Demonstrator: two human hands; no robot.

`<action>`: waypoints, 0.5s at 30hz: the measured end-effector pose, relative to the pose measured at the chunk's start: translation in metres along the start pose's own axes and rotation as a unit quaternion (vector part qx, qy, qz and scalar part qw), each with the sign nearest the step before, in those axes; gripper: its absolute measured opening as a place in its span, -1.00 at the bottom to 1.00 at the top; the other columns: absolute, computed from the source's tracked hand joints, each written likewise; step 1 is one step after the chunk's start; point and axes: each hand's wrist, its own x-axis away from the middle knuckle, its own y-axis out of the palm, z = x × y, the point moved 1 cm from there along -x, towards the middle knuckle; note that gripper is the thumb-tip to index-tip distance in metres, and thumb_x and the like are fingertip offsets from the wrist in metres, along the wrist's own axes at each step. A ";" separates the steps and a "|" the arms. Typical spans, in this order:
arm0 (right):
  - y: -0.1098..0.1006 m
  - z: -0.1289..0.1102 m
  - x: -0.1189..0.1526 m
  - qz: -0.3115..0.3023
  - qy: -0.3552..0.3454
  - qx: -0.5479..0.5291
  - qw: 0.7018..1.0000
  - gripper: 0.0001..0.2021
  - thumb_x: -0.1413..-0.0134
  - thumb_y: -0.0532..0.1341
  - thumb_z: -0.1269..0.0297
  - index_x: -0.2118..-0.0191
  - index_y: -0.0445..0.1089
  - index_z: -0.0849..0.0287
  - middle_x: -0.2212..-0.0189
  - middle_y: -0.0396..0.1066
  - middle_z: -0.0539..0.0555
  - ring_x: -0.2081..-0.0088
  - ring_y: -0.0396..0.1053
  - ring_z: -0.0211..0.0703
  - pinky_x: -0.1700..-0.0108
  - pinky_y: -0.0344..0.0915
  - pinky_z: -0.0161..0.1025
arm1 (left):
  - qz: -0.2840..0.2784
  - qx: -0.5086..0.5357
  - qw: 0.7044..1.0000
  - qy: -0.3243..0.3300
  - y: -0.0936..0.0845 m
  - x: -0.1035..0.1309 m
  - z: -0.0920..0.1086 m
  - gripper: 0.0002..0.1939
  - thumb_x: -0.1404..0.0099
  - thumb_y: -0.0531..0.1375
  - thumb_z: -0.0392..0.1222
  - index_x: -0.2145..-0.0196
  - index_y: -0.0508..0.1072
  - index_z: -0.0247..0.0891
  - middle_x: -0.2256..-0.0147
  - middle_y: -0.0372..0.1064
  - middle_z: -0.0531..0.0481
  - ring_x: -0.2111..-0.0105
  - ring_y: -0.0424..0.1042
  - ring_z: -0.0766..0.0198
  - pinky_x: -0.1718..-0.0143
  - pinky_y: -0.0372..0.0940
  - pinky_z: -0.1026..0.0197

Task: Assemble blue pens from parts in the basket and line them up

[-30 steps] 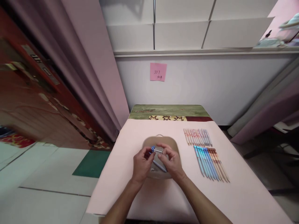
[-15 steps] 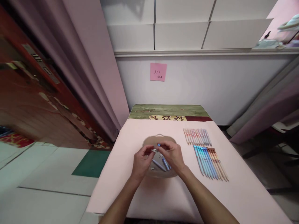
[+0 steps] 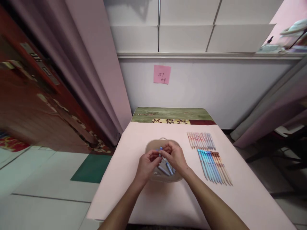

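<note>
Since the blue part [image 3: 161, 148] looks light and stiff, its sides suit pinching; right hand [image 3: 177, 158] pinches it; left hand [image 3: 144, 165] nearly closed, contents unclear.

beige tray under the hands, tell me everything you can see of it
The beige tray looks like plastic, shallow and round-cornered, with a small loop at its far edge. It sits open side up on the pink table cover, with blue pen parts lying inside. The left hand and right hand are over it; contact unclear.
</note>
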 end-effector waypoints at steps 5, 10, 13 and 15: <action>-0.027 -0.001 -0.006 0.034 -0.027 0.117 0.992 -0.71 -0.21 0.04 0.12 0.30 0.43 0.17 0.45 0.49 0.03 0.40 0.42 -0.20 0.34 0.29 -0.33 | 0.046 -0.098 0.993 0.056 -0.012 0.005 0.005 -0.82 -0.13 0.25 -0.10 0.34 0.48 -0.25 0.41 0.49 -0.02 0.38 0.46 0.21 0.31 0.31 0.24; -0.047 0.010 -0.007 -0.005 0.037 0.441 0.897 -0.78 -0.18 0.07 0.25 0.22 0.47 0.09 0.25 0.50 0.07 0.23 0.43 -0.14 0.22 0.23 -0.31 | 0.094 -0.133 0.984 0.066 -0.027 0.018 -0.004 -0.80 -0.17 0.21 -0.08 0.27 0.46 -0.21 0.32 0.50 -0.04 0.26 0.47 0.18 0.25 0.31 0.23; -0.033 0.019 -0.007 -0.076 0.051 0.498 0.862 -0.75 -0.20 0.04 0.30 0.19 0.48 0.09 0.20 0.50 0.11 0.18 0.44 -0.12 0.19 0.23 -0.30 | 0.093 -0.119 0.987 0.049 -0.027 0.024 -0.012 -0.80 -0.16 0.23 -0.07 0.28 0.46 -0.22 0.36 0.49 -0.03 0.32 0.47 0.19 0.30 0.31 0.24; -0.019 0.024 -0.009 -0.100 0.057 0.505 0.856 -0.74 -0.20 0.05 0.35 0.22 0.50 0.16 0.23 0.51 0.18 0.19 0.45 -0.09 0.19 0.25 -0.30 | 0.095 -0.126 0.986 0.050 -0.026 0.026 -0.013 -0.81 -0.16 0.23 -0.07 0.31 0.45 -0.22 0.38 0.48 -0.01 0.34 0.46 0.21 0.28 0.30 0.24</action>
